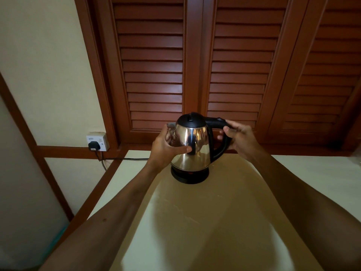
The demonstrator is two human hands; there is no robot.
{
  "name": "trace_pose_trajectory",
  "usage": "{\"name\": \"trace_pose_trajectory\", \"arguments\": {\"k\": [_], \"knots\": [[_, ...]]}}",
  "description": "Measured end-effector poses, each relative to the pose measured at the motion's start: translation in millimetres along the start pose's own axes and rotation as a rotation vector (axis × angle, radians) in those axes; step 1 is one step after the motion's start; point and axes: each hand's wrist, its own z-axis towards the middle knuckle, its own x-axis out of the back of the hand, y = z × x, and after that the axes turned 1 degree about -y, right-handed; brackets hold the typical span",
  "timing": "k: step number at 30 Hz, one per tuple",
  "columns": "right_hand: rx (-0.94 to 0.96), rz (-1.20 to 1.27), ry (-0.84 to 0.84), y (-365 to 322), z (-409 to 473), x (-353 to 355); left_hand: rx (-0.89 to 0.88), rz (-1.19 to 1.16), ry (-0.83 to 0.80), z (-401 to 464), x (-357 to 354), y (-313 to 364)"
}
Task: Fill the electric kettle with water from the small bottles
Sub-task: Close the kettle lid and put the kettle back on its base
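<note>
A steel electric kettle (pixel 197 145) with a black closed lid and black handle stands upright on its black base (pixel 190 176) on the pale table (pixel 195 222). My left hand (pixel 166 147) wraps around the kettle's left side, thumb across the front of the steel body. My right hand (pixel 240 137) grips the top of the black handle on the right. No small bottles are visible.
A wall socket with a black plug (pixel 94 145) sits at the left, its cord (pixel 125 159) running along the table's back edge toward the kettle. Dark wooden louvred shutters (pixel 195 65) stand close behind the table. Something clear shows at the far right edge (pixel 356 157).
</note>
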Motion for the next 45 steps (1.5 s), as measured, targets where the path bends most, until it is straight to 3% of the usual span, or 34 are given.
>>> {"name": "trace_pose_trajectory", "arguments": {"k": [23,29,45], "knots": [[-0.130,0.013,0.008,3,-11,-1,0.034,0.032,-0.003,-12,-7,-9],[-0.250,-0.009,0.157,-15,-1,-18,0.071,0.059,-0.007,-14,-7,-6],[-0.263,-0.074,0.189,-13,-2,-24,0.064,0.168,-0.001,-15,-6,-5]]}}
